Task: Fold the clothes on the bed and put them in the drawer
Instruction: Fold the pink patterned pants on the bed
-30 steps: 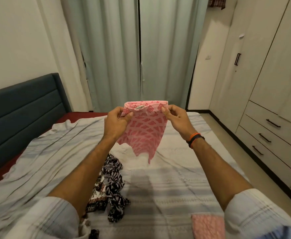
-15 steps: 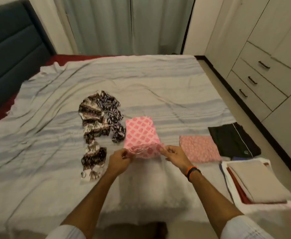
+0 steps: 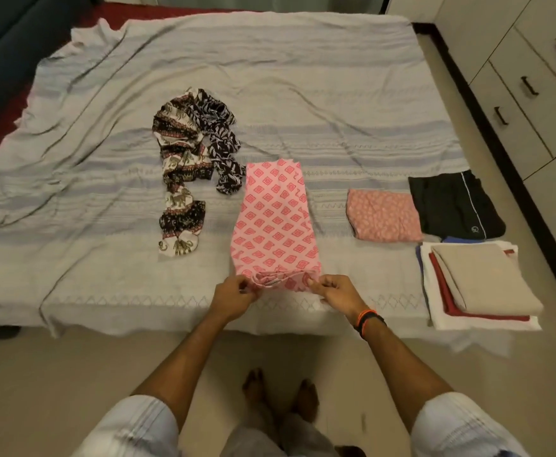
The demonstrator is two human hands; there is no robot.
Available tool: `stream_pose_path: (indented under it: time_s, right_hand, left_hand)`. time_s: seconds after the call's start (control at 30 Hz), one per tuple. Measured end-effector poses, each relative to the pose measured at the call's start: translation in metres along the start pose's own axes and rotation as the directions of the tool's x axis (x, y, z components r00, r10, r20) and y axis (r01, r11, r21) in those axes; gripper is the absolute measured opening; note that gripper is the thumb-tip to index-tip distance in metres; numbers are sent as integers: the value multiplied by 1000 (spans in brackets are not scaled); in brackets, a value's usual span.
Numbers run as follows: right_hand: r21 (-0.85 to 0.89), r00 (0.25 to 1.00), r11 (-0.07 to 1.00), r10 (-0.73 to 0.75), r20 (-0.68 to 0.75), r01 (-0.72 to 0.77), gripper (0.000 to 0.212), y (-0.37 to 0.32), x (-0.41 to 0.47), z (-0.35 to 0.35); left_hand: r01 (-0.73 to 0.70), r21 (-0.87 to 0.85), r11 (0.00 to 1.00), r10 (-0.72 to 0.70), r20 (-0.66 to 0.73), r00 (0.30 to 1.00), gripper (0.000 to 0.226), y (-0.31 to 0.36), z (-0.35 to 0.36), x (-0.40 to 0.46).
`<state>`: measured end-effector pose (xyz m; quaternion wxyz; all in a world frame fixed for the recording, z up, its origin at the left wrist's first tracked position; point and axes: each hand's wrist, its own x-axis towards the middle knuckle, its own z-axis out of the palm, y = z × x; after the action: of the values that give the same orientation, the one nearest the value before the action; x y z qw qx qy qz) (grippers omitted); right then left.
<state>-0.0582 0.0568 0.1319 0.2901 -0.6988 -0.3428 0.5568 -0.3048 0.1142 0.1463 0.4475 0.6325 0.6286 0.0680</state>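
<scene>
A pink garment with a red diamond print [image 3: 275, 222] lies flat and lengthwise on the bed [image 3: 105, 179], its waistband at the near edge. My left hand [image 3: 233, 296] pinches the waistband's left corner and my right hand [image 3: 337, 293] pinches its right corner. Left of it lies a crumpled black, white and red elephant-print garment [image 3: 184, 166], tangled with a dark leaf-print piece [image 3: 224, 140]. On the right sit a folded pink cloth [image 3: 382, 216], folded black shorts [image 3: 451, 206] and a stack of folded beige, red and white clothes [image 3: 481, 285].
A wardrobe with closed drawers and dark handles [image 3: 530, 85] stands along the right wall, across a narrow strip of floor. A dark headboard [image 3: 3, 37] is at the upper left. My bare feet [image 3: 280, 390] stand on the floor before the bed's edge.
The pink garment went from held up in the air to laid flat on the bed. My view has tilted down, and both hands still pinch the waistband, now lower and nearer the bed's edge.
</scene>
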Motion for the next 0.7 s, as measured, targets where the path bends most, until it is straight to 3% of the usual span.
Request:
stream_pose_path:
  time_s: [0.1, 0.23, 0.33, 0.7]
  right_hand:
    - [-3, 999, 1000, 31, 24, -31, 37, 12, -4, -2]
    - [-7, 996, 998, 65, 67, -64, 47, 24, -8, -3]
    - [-15, 994, 997, 81, 75, -80, 37, 29, -7, -4]
    - [14, 998, 999, 52, -20, -52, 16, 9, 33, -8]
  left_hand:
    - [48, -9, 999, -47, 15, 999, 29, -4, 11, -9]
    - [95, -31, 995, -94, 31, 995, 23, -11, 23, -18]
    - [130, -54, 990, -129, 22, 991, 21, -11, 30, -19]
    - [149, -105, 983, -151, -13, 988, 21, 11, 28, 26]
